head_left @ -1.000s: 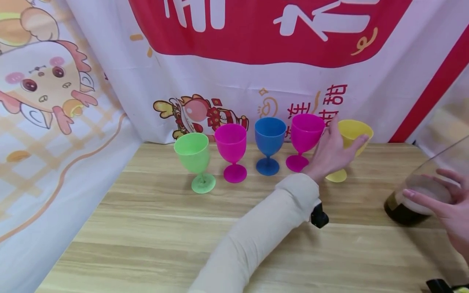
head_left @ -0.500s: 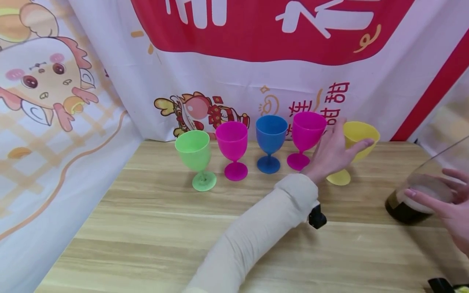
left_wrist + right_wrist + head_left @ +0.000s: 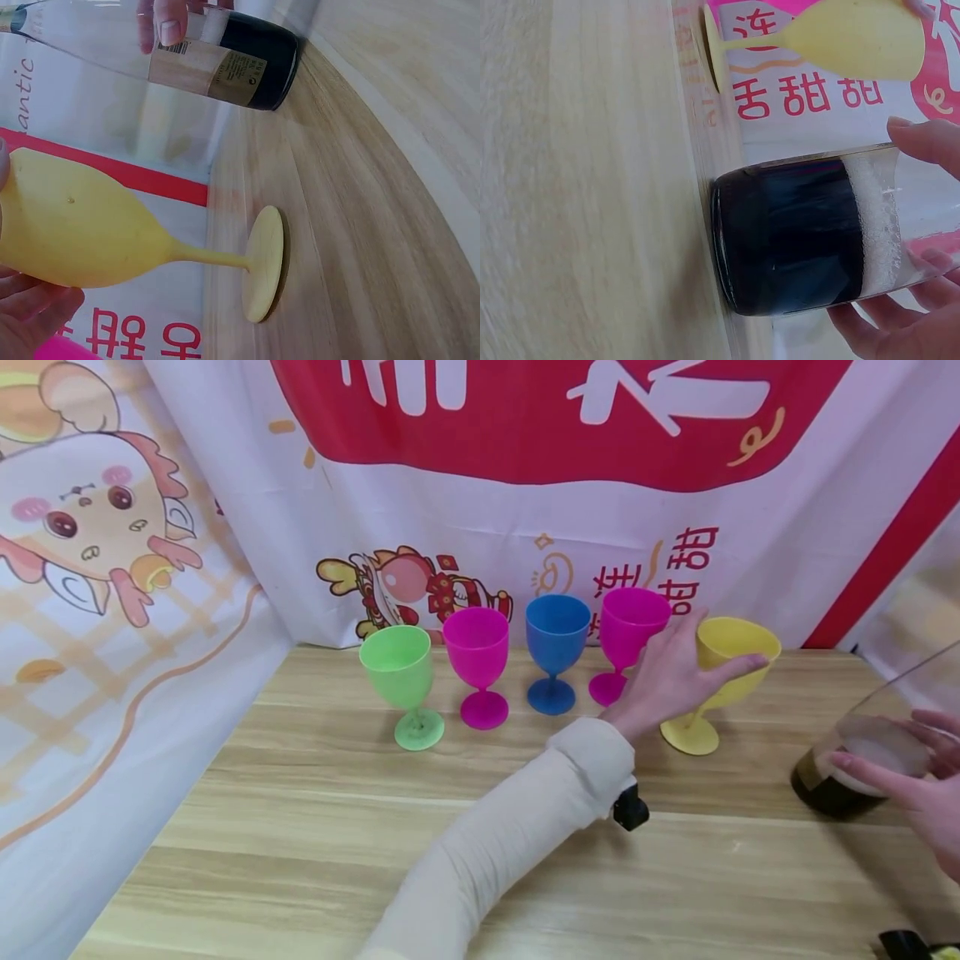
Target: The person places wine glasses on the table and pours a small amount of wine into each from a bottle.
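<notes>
My left hand [image 3: 663,677] grips the bowl of a yellow plastic goblet [image 3: 90,217], thumb on one side and fingers on the other. The goblet's round foot is down at the tabletop in the left wrist view. At the right edge of the head view, my right hand [image 3: 915,785] holds a clear glass bottle [image 3: 795,232] around its side. Dark liquid topped with pale foam fills the bottle's lower part, and a label shows in the left wrist view. The bottle stands upright on the wooden table [image 3: 315,852].
Left of the yellow goblet runs a row of goblets: magenta [image 3: 626,631], blue [image 3: 557,639], another magenta [image 3: 477,652] and light green [image 3: 399,672]. A printed cloth [image 3: 450,510] hangs right behind them, and a patterned cloth [image 3: 97,710] lines the left side.
The yellow goblet has shifted slightly toward the table's front in my left hand, ending a little forward of the row. My right hand and the bottle have stayed in place.
</notes>
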A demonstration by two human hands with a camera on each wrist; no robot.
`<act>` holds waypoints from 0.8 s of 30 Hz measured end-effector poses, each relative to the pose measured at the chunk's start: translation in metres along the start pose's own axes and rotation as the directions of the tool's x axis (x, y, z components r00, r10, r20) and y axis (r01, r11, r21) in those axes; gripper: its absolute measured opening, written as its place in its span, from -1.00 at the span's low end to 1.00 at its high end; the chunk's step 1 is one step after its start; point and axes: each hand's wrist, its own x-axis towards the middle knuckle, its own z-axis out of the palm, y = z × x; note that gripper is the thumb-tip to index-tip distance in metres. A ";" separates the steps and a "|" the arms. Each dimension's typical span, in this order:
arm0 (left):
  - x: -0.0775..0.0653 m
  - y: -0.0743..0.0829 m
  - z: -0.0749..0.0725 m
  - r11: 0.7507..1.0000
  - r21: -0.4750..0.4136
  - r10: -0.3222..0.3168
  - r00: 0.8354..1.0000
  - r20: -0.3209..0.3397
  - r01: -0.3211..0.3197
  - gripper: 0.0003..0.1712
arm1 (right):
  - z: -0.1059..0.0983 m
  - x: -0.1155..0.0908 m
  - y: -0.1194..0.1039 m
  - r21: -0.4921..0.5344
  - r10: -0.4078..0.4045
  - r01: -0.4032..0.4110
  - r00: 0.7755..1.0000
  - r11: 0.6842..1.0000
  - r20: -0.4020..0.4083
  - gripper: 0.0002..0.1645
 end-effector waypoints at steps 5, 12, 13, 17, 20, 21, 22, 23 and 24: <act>-0.002 -0.005 -0.004 1.000 -0.022 0.020 1.000 0.000 -0.020 0.02 | -0.003 0.001 0.000 0.131 -0.075 0.069 0.996 0.989 0.043 -0.09; -0.003 -0.010 -0.011 0.997 -0.059 0.057 0.998 -0.016 -0.058 -0.07 | -0.006 0.007 0.002 -0.080 -0.075 0.083 0.993 0.993 0.089 -0.01; -0.003 -0.011 -0.011 0.996 -0.068 0.060 0.998 -0.019 -0.061 -0.08 | -0.007 0.009 0.003 -0.116 -0.073 0.084 0.993 0.990 0.093 0.02; -0.005 -0.014 -0.013 0.994 -0.087 0.068 0.997 -0.019 -0.070 -0.07 | -0.010 0.019 0.016 -0.144 -0.085 0.098 0.992 0.985 0.091 0.11; -0.006 -0.015 -0.012 0.993 -0.089 0.074 0.997 -0.015 -0.075 -0.06 | -0.011 0.020 0.019 -0.131 -0.072 0.082 0.994 0.988 0.079 0.13; -0.007 -0.015 -0.012 0.993 -0.087 0.077 0.997 -0.014 -0.078 -0.05 | -0.011 0.020 0.018 -0.144 -0.057 0.067 0.996 0.987 0.069 0.13; -0.007 -0.015 -0.012 0.993 -0.086 0.078 0.997 -0.013 -0.079 -0.05 | -0.009 0.018 0.015 -0.160 -0.036 0.043 0.998 0.986 0.052 0.14; -0.008 -0.015 -0.012 0.993 -0.084 0.076 0.997 -0.014 -0.077 -0.06 | -0.008 0.015 0.011 -0.159 -0.007 0.014 0.999 0.987 0.041 0.14; -0.008 -0.015 -0.012 0.994 -0.083 0.072 0.997 -0.012 -0.073 -0.06 | -0.006 0.012 0.007 -0.177 0.022 -0.017 0.999 0.984 0.025 0.15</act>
